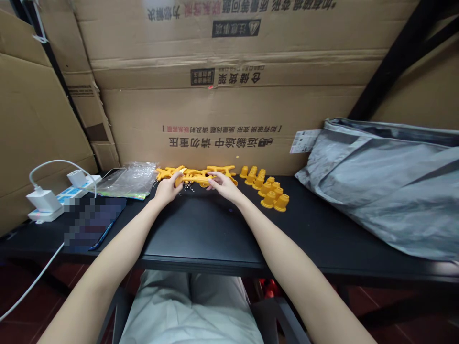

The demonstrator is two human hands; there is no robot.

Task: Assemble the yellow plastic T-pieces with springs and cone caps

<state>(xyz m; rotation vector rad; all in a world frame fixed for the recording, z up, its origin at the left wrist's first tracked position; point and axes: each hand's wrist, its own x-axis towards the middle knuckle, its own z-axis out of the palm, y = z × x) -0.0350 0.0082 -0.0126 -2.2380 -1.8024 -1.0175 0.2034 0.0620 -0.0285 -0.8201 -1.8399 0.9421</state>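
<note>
Both my hands are at a long yellow plastic piece (195, 179) near the back of the black table. My left hand (169, 188) has its fingers closed round the left end. The right end sits between the thumb and fingers of my right hand (224, 186). Behind and beside this piece lies a pile of similar yellow plastic parts (220, 169) with forked ends, partly hidden by my hands. Small dark and silvery bits, perhaps screws (188, 188), are scattered just below the pile. To the right, several yellow cup-shaped pieces (268, 199) stand in rows.
At the left are a clear plastic bag (131, 179), a power strip (71, 193) with white chargers, and a partly blurred dark device (103, 224). A grey fabric bag (387, 191) covers the right side. Cardboard (229, 110) stands upright along the back.
</note>
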